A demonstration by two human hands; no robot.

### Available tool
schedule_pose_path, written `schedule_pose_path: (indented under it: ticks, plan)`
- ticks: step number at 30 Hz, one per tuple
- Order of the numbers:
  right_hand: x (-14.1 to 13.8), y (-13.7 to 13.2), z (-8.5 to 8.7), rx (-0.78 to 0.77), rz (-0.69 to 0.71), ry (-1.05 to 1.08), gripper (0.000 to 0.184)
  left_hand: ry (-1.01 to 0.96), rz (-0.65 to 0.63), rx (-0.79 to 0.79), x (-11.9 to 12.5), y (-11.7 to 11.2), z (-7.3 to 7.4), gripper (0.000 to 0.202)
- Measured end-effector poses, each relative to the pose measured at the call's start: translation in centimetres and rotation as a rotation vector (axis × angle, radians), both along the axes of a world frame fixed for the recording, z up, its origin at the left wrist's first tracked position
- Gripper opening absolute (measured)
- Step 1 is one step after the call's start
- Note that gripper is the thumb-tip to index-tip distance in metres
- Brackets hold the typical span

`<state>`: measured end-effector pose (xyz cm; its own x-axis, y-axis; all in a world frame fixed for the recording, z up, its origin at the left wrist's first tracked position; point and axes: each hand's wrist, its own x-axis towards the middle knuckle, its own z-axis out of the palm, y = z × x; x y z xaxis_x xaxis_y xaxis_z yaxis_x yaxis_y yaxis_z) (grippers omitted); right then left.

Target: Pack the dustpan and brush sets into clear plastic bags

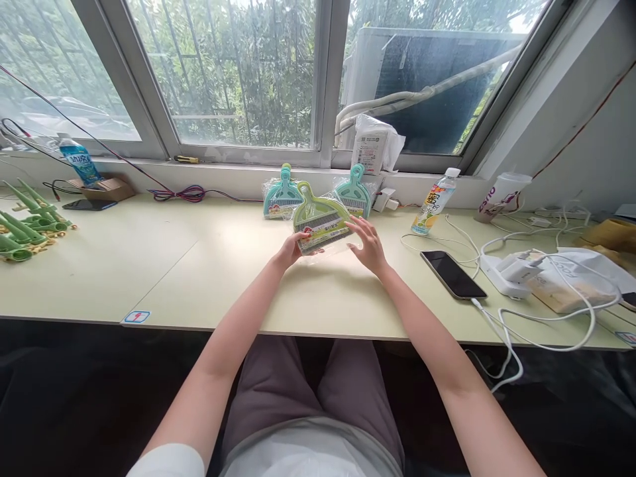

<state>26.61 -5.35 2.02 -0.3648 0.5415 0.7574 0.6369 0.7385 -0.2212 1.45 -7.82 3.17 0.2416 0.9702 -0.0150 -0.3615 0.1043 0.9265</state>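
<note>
A small yellow-green dustpan and brush set (320, 222) in clear plastic wrap is held tilted above the table, its handle loop pointing up and left. My left hand (291, 249) grips its lower left corner, thumb in front. At the opposite end, the fingers of my right hand (368, 245) touch the upper right edge, with the thumb held apart and the hand open. Behind it, two teal dustpan and brush sets, the left one (281, 197) and the right one (356, 192), stand wrapped against the window ledge, partly hidden by the green set.
On the right of the table (199, 285) are a phone (453, 274), a drink bottle (435, 202), a cup (501, 197) and a white power strip (507, 275) with tangled cables. Green plastic parts (27, 225) lie far left. A cable bundle (191, 193) runs along the back.
</note>
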Motion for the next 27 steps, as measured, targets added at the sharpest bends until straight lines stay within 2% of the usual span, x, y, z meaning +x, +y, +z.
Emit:
schedule_pose_path:
  ticks: [3,7,10,18,25,27]
  plan:
    - [0.0,0.3,-0.2,-0.048,0.032,0.073,0.03,0.025,-0.003,-0.025,-0.1,0.0,-0.2,0.045]
    - [-0.1,0.4,-0.3,-0.085,0.066,0.202,0.021,0.091,-0.154,0.008,-0.8,0.2,-0.4,0.042]
    - [-0.2,0.5,-0.4,-0.119,0.051,0.285,0.018,0.183,-0.196,-0.001,-1.1,0.4,-0.5,0.036]
    - [-0.3,0.6,-0.8,-0.22,-0.057,0.454,0.025,0.218,-0.284,0.057,0.0,-0.4,-0.3,0.045]
    - [-0.4,0.6,-0.9,-0.34,0.01,0.554,0.027,0.302,-0.275,0.096,-0.1,-0.8,0.0,0.051]
    - [-0.2,0.9,-1.2,-0.462,0.07,0.614,0.039,0.328,-0.295,0.098,-0.3,-0.8,-0.1,0.055]
